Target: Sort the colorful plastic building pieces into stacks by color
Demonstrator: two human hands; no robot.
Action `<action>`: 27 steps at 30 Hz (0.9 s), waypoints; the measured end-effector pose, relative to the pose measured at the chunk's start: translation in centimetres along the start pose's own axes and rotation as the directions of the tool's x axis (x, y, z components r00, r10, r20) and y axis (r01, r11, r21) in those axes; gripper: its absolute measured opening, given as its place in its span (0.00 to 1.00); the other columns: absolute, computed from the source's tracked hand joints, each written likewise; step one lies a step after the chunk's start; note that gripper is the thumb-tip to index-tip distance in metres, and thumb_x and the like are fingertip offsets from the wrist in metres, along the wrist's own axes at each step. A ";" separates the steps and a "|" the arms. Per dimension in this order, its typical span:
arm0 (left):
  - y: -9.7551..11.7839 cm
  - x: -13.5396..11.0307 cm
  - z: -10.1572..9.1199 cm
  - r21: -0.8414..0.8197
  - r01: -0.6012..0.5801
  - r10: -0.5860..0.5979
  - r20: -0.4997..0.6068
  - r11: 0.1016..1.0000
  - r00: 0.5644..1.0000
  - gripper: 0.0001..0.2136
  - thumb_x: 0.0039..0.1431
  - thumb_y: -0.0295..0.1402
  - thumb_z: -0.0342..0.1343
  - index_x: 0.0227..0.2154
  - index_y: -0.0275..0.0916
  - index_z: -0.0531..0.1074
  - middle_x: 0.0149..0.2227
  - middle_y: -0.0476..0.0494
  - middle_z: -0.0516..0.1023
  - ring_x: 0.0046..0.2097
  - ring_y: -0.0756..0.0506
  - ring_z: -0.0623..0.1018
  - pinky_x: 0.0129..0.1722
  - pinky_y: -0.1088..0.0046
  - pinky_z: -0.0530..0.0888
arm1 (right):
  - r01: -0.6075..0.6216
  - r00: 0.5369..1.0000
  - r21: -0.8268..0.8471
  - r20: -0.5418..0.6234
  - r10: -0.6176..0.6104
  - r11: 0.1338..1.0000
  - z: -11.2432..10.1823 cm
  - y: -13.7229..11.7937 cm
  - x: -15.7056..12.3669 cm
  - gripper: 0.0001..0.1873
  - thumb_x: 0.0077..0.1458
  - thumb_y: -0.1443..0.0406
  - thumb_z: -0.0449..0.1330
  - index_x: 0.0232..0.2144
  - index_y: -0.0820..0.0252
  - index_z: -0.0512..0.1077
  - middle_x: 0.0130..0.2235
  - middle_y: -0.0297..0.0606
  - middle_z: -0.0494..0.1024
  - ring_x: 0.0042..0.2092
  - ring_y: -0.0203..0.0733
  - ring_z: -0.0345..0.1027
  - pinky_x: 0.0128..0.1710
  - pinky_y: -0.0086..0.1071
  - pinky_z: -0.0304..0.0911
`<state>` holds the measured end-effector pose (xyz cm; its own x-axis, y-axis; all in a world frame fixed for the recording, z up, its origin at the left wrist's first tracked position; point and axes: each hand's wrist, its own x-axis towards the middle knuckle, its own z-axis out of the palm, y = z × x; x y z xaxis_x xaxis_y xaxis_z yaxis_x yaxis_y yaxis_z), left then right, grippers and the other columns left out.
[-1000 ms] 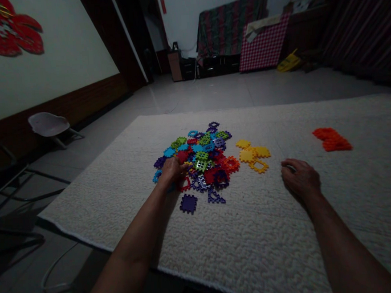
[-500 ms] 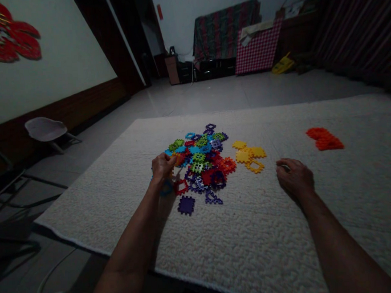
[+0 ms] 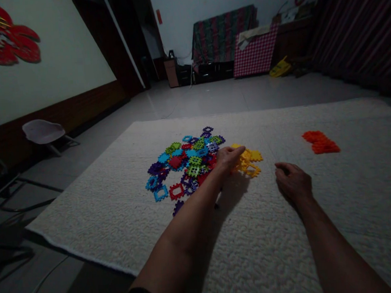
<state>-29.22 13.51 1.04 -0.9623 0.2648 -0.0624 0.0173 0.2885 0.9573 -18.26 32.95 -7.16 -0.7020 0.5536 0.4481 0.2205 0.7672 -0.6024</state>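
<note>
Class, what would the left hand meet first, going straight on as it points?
The left hand would likely meet the yellow pieces first; depth is unclear, so it may be touching them.

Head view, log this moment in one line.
left hand: at yellow pieces, hold unclear; right hand: over pale cover; orange cluster: right side

The left hand [image 3: 228, 156] has swung rightward to the yellow pieces [image 3: 256, 155].
</note>
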 end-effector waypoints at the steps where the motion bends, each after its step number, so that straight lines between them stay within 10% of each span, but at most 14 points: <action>1: 0.4 0.3 0.2 0.029 -0.038 0.039 -0.014 0.999 0.999 0.18 0.55 0.47 0.61 0.33 0.35 0.78 0.33 0.39 0.81 0.34 0.45 0.79 0.35 0.71 0.73 | 0.007 1.000 -0.005 -0.006 -0.007 1.000 0.0 0.0 0.0 0.17 0.49 0.61 0.54 0.36 0.57 0.79 0.38 0.43 0.81 0.38 0.48 0.72 0.46 0.42 0.67; 5: 0.6 1.2 -3.1 0.223 -0.157 0.189 -0.130 0.962 0.973 0.19 0.61 0.46 0.56 0.44 0.35 0.78 0.43 0.37 0.82 0.46 0.43 0.80 0.46 0.70 0.72 | 0.011 1.000 -0.019 0.000 -0.011 1.000 0.1 0.0 0.0 0.16 0.49 0.61 0.53 0.36 0.57 0.79 0.39 0.42 0.81 0.38 0.47 0.73 0.46 0.42 0.67; 10: -2.5 1.3 -13.0 0.657 0.017 0.238 -0.296 0.754 0.925 0.15 0.63 0.30 0.50 0.48 0.39 0.78 0.50 0.41 0.80 0.53 0.44 0.77 0.55 0.72 0.69 | 0.016 1.000 -0.027 0.021 -0.016 0.999 0.1 -0.1 0.0 0.18 0.50 0.61 0.53 0.37 0.58 0.79 0.39 0.45 0.81 0.39 0.49 0.73 0.46 0.43 0.67; 15: -7.1 -0.2 -20.7 0.846 0.120 0.156 -0.233 0.520 0.960 0.16 0.63 0.26 0.46 0.45 0.35 0.78 0.49 0.40 0.79 0.51 0.43 0.76 0.52 0.72 0.70 | 0.010 1.000 -0.027 0.014 -0.010 1.000 0.3 0.1 0.1 0.16 0.50 0.62 0.53 0.36 0.58 0.79 0.39 0.44 0.81 0.39 0.48 0.73 0.45 0.43 0.67; 27: -8.4 -0.8 -23.2 0.830 0.295 0.081 -0.374 0.473 0.924 0.17 0.64 0.32 0.45 0.45 0.40 0.79 0.51 0.37 0.77 0.55 0.39 0.73 0.54 0.67 0.68 | 0.052 0.999 -0.036 0.004 -0.052 0.998 0.6 1.0 0.2 0.15 0.50 0.61 0.54 0.35 0.56 0.79 0.38 0.42 0.80 0.39 0.48 0.72 0.45 0.43 0.67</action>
<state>-34.87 -10.54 -0.44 -0.9891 -0.0764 0.1259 -0.0501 0.9784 0.2007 -18.65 33.61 -8.03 -0.7153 0.5117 0.4760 0.2078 0.8060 -0.5542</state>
